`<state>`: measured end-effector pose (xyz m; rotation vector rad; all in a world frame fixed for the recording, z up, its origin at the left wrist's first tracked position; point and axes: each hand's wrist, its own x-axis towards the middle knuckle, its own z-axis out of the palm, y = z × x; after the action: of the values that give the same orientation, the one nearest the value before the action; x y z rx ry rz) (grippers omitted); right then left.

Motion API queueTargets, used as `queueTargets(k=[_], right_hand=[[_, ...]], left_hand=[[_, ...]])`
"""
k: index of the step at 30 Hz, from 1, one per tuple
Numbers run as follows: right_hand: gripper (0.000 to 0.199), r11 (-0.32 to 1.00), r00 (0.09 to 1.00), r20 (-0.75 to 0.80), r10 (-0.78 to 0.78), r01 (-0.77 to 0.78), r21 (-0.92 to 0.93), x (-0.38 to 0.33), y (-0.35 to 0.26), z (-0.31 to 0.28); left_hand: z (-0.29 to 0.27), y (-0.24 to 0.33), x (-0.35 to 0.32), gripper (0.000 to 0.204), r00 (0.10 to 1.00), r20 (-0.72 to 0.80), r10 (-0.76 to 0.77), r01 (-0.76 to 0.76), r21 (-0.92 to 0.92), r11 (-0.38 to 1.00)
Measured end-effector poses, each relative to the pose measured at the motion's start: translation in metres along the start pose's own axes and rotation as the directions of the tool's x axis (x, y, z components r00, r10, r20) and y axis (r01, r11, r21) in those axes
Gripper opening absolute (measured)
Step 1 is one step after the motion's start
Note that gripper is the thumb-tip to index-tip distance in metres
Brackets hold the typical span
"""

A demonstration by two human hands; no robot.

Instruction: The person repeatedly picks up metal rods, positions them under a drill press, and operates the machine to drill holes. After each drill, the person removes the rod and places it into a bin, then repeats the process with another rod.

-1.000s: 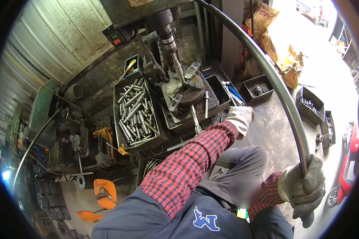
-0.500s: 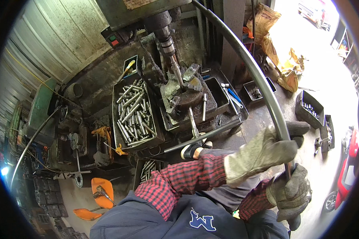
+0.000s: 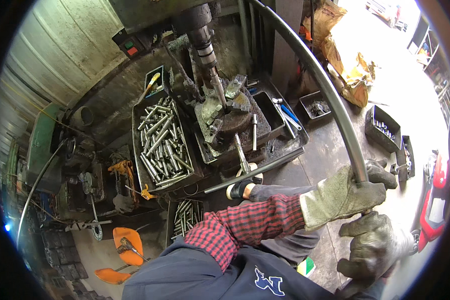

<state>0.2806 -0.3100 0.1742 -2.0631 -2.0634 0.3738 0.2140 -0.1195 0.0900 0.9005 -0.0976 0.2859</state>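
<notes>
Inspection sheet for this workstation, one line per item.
Surface: machine table dark and grimy, with shavings-like debris.
Job's things: curved metal bar arcs down to the hands; the spindle points down at the table.
Clutter: metal pins heaped in a bin; yellow-handled brush behind it; blue-handled tool to the right of the table.
Grippers: gloved left hand closed around the bar's lower end; gloved right hand partly open just below, contact with the bar unclear.
Cables: nothing seen around the hands.
Surroundings: ribbed wall at left, yellow-brown sack and red vehicle at right.
</notes>
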Motion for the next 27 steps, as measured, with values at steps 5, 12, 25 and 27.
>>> queueTargets(k=[5,12,25,27], right_hand=[[0.051,0.965,0.954,0.271,-0.127,0.055,0.256,0.031,-0.005,-0.018],[0.038,0.987,0.912,0.389,-0.131,0.083,0.138,0.062,-0.014,-0.018],[0.054,0.951,0.933,0.204,-0.297,0.308,-0.028,0.061,-0.007,0.018],[0.061,0.94,0.919,0.243,-0.311,0.335,-0.061,0.06,-0.005,0.021]], left_hand=[[-0.01,-0.008,0.0,0.033,0.998,0.055,0.028,-0.032,0.081,0.996],[-0.023,-0.023,-0.001,0.032,0.997,0.043,0.062,-0.066,0.108,0.992],[-0.041,-0.039,-0.002,0.032,0.959,0.061,0.278,-0.281,0.34,0.897],[-0.044,-0.04,-0.004,0.031,0.949,0.062,0.31,-0.309,0.38,0.872]])
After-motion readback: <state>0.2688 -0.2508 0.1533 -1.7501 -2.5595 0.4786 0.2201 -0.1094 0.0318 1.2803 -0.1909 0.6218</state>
